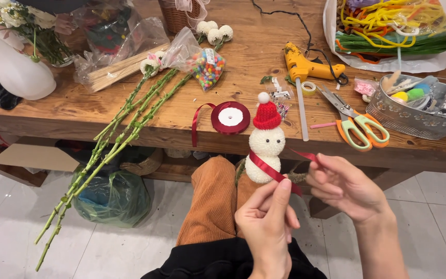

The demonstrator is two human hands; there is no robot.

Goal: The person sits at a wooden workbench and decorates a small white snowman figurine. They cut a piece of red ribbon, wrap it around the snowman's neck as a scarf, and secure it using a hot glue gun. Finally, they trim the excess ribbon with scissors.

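Your left hand (267, 222) pinched the red ribbon (267, 168) against the white snowman (266, 150); your right hand (344, 188) pinched the ribbon's other end.

White snowman (266, 150), red hat (267, 117), red ribbon (269, 169).

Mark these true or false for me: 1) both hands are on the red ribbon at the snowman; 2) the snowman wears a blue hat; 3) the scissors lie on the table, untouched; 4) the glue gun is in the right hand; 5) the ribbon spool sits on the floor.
1) True: the left hand and the right hand both pinch the red ribbon that crosses the snowman.
2) False: its knitted hat is red with a white pompom.
3) True: the scissors lie on the table, no hand on them.
4) False: the glue gun lies on the table.
5) False: the ribbon spool sits near the table's front edge.
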